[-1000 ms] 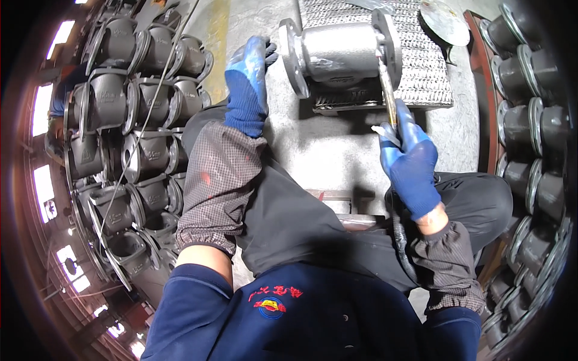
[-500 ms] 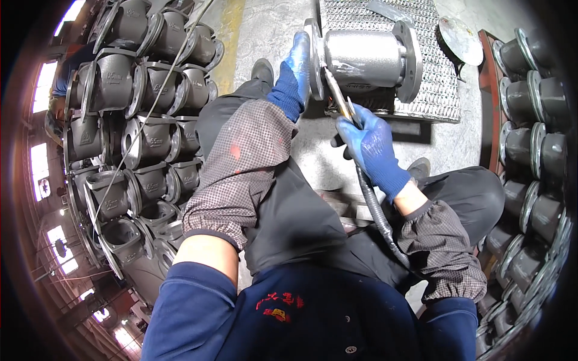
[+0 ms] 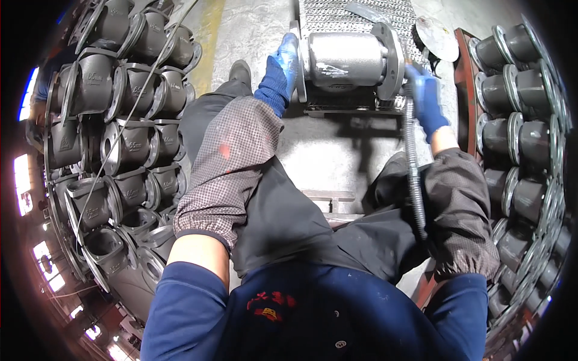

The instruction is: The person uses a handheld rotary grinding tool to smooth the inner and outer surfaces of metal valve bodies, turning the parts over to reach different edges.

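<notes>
Stacks of dark grey flanged castings (image 3: pixel 120 120) fill the whole space out beyond the left hand, piled several deep, and a second bank of similar castings (image 3: pixel 518 120) sits on a reddish rack just outside the right hand. Between the two hands, on a steel mesh platform (image 3: pixel 337 15), lies a silver-grey valve body (image 3: pixel 346 57) on its side, a round flange at each end. The person sits low before it, knees up, in dark trousers, checked sleeve covers and a blue top.

The left hand (image 3: pixel 283 63), in a blue glove, is pressed flat against the left flange with its fingers spread over the rim. The right hand (image 3: pixel 424 96), also blue-gloved, is closed around a tool at the right flange; a ribbed hose (image 3: pixel 414 180) runs from that fist down along the forearm toward the lap. The tool's working end is hidden behind the glove and flange. A round grey disc (image 3: pixel 436 36) lies just beyond the right hand.
</notes>
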Demonstrator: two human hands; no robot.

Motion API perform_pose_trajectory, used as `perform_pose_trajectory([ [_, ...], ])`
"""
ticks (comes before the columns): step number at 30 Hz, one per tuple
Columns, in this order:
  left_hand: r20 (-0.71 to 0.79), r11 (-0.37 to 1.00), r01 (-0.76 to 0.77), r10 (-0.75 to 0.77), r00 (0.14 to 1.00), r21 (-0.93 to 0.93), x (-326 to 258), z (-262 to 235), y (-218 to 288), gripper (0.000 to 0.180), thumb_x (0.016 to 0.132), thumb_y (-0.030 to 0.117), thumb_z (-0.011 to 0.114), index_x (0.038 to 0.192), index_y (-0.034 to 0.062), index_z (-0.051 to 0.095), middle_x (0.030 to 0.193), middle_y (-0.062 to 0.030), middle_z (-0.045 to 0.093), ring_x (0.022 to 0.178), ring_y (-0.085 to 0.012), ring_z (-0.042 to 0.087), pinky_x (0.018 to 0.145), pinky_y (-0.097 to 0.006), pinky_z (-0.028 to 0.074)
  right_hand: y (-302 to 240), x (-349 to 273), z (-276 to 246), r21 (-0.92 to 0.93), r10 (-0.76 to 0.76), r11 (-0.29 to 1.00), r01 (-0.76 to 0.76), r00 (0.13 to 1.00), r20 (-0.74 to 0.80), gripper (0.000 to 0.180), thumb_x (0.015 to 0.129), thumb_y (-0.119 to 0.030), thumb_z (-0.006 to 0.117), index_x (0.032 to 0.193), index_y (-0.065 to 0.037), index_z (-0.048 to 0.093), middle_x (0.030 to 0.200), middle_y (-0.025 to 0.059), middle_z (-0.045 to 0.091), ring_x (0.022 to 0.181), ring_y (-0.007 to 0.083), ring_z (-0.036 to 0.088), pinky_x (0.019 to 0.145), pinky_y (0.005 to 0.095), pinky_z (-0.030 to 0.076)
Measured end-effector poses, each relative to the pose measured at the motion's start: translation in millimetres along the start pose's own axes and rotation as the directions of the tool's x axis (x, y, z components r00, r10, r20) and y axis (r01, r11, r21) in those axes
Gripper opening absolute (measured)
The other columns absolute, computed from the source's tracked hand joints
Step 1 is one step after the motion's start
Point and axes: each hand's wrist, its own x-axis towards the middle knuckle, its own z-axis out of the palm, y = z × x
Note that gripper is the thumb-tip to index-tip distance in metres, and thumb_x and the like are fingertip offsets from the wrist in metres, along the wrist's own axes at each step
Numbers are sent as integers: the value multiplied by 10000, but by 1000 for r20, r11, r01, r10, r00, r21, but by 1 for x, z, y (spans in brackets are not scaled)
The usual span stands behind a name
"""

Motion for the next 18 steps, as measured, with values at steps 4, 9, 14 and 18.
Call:
perform_pose_trajectory([
  [4, -50, 895, -291, 326, 944, 337, -42, 8, 18, 479, 955, 424, 379, 1111, 21, 586, 954, -114, 639, 866, -188, 602, 789, -300, 477, -16, 4, 4, 37, 152, 986, -165, 961, 232, 256, 887, -198, 487, 985, -3, 619, 698, 59, 614, 578, 147, 580, 526, 272, 471],
  [9, 182, 836, -512, 482, 857, 198, -63, 8, 43, 359, 911, 276, 544, 1140, 4, 594, 1058, -102, 625, 944, -148, 597, 819, -276, 481, 16, 2, -15, -303, -432, 708, 638, 731, 529, 184, 834, -102, 504, 962, -13, 603, 751, 170, 601, 702, 300, 592, 652, 366, 474],
  [14, 607, 126, -885, 684, 404, 447, -56, -2, 51, 299, 924, 110, 474, 1202, 47, 567, 1257, -162, 533, 1172, -254, 513, 975, -337, 413, 12, 1, -12, -250, -455, 743, 621, 742, 492, 136, 831, -81, 507, 910, -12, 594, 742, 199, 593, 700, 336, 590, 684, 383, 477],
  [18, 586, 92, -858, 694, 419, 505, -44, 7, 57, 319, 898, 144, 517, 1205, 75, 570, 1224, -186, 545, 1124, -277, 539, 958, -340, 427, -43, -5, 12, -78, 11, 997, 7, 976, 218, 134, 818, -99, 529, 887, -9, 599, 724, 199, 597, 664, 305, 597, 651, 360, 479],
])
